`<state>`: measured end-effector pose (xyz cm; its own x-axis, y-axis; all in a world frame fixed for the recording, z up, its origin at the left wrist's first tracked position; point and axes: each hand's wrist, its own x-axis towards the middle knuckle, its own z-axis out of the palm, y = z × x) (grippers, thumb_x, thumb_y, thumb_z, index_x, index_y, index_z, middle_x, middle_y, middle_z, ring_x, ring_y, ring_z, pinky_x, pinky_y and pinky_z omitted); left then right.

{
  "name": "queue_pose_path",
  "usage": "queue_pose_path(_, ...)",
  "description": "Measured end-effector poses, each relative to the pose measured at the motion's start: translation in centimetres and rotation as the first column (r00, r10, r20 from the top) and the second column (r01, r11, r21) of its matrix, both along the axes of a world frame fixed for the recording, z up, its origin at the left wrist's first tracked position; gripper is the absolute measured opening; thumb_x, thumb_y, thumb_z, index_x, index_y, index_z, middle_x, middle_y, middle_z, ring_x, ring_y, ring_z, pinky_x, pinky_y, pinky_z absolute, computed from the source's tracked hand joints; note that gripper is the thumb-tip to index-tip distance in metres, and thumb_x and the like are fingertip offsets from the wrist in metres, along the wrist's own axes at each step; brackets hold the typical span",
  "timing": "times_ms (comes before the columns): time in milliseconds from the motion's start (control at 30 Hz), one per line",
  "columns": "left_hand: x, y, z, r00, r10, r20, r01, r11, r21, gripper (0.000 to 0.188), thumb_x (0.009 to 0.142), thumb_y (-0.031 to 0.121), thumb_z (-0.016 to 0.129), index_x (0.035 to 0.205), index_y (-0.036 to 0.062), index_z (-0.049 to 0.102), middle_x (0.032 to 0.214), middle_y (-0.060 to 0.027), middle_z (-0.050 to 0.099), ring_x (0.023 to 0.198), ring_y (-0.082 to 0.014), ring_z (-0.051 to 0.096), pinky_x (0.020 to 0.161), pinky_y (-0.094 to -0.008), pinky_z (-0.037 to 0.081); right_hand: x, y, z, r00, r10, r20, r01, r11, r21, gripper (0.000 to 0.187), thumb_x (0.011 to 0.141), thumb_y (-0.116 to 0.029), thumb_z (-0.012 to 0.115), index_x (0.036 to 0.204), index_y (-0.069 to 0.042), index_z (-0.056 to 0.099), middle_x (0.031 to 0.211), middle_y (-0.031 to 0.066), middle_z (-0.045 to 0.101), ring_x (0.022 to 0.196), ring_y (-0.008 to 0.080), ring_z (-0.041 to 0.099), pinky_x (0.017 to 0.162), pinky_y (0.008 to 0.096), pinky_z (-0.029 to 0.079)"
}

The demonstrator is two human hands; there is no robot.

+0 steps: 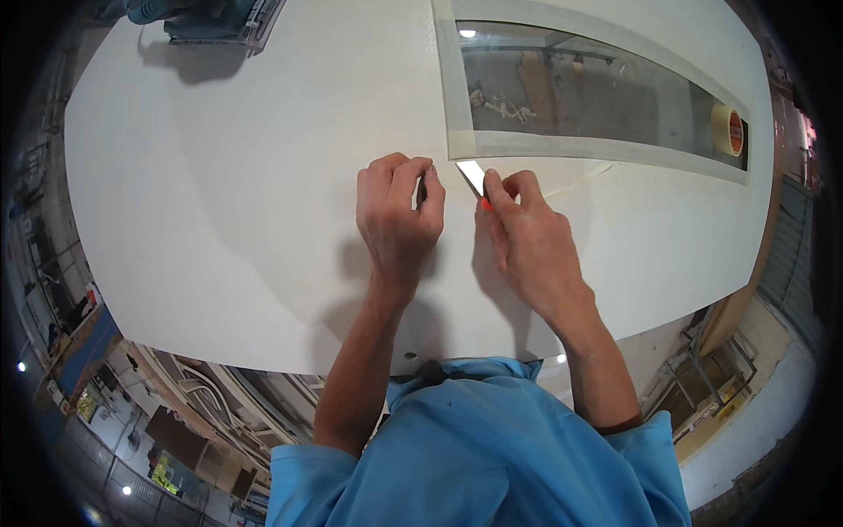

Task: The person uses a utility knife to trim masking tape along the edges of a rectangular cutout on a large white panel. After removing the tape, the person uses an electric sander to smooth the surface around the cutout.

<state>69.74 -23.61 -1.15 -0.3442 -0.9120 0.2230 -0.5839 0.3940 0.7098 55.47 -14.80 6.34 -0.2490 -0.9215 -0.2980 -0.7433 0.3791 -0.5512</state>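
Observation:
A large white panel (219, 176) lies flat in front of me. It has a long glass window (597, 97) framed with pale masking tape (457, 114). My right hand (527, 241) is shut on a small scraper with a bright metal blade (471, 175) and a red handle, the blade near the taped corner of the window. My left hand (399, 211) is curled beside it, fingers pinched on a small dark object I cannot make out.
A roll of masking tape (728, 129) stands at the right end of the window. A blue power tool (211, 19) rests at the far left of the panel. Below the panel's near edge, workshop floor and shelving show.

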Motion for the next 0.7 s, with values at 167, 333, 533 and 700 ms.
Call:
queue_pose_path(167,-0.2,0.2,0.1,0.999,0.016,0.029,-0.016,1.000,0.005,0.015,0.086,0.003,0.077,0.100,0.0071,0.075,0.103,-0.0080,0.068,0.090,-0.0274,0.061,0.074,-0.0393,0.052,0.3,-0.1,-0.3,1.000,-0.020,0.023,0.021,1.000,-0.021,0.038,0.104,-0.012,0.061,0.136,0.009,0.057,0.108,0.0187,0.056,0.075,0.0371,0.070,0.067,0.0474,0.059)
queue_pose_path(333,-0.3,0.3,0.1,0.999,0.028,0.024,-0.028,1.000,-0.002,0.014,0.087,0.004,0.077,0.101,0.0073,0.075,0.102,-0.0081,0.068,0.090,-0.0271,0.061,0.074,-0.0395,0.052,0.8,0.0,-0.7,0.994,-0.072,0.086,0.075,0.997,-0.029,0.040,0.104,-0.012,0.061,0.138,0.010,0.057,0.109,0.0189,0.056,0.075,0.0370,0.069,0.067,0.0471,0.059)
queue_pose_path(533,-0.5,0.2,0.6,0.998,0.032,0.048,-0.033,0.999,0.020,0.008,0.091,0.003,0.073,0.098,0.0025,0.077,0.101,-0.0101,0.071,0.093,-0.0241,0.065,0.075,-0.0357,0.055,0.9,0.2,-0.3,0.995,-0.068,0.074,0.070,0.997,-0.018,0.041,0.105,-0.014,0.060,0.139,0.009,0.057,0.110,0.0194,0.056,0.075,0.0374,0.069,0.067,0.0469,0.059)
queue_pose_path(700,-0.4,0.2,0.5,0.999,0.032,0.027,-0.033,0.999,0.027,0.009,0.090,0.003,0.074,0.098,0.0027,0.077,0.101,-0.0102,0.071,0.092,-0.0248,0.065,0.075,-0.0357,0.055,1.4,0.3,-0.3,0.995,-0.079,0.060,0.080,0.997,-0.006,0.042,0.106,-0.016,0.059,0.140,0.007,0.057,0.110,0.0194,0.057,0.074,0.0373,0.069,0.067,0.0475,0.059)
